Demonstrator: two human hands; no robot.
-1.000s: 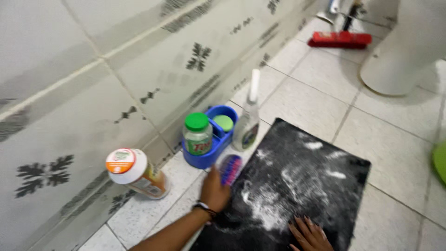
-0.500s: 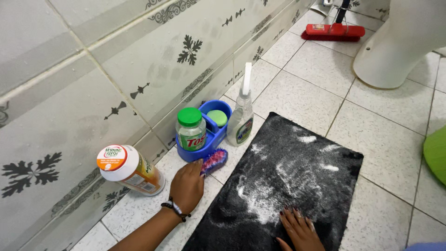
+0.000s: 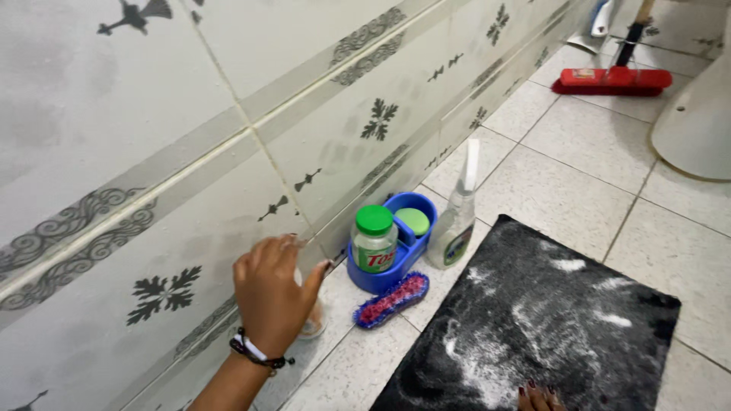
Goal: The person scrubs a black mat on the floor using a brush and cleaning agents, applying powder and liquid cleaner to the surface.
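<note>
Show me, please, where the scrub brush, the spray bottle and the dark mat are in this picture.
scrub brush [image 3: 392,300], head view, on the middle of its pink bristles.
spray bottle [image 3: 452,232], head view, on its clear body above the label.
dark mat [image 3: 609,346], head view, on a bare dark patch right of the powder.

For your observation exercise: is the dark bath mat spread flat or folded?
Spread flat. The dark bath mat lies open on the tiled floor, its far edge and corner visible, with white powder scattered over its top.

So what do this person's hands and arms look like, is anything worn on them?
Both arms are bare, with no sleeves or gloves. The left hand has a dark and white beaded bracelet at the wrist. Only the fingertips of the right hand show at the bottom edge, with dark polished nails.
</note>
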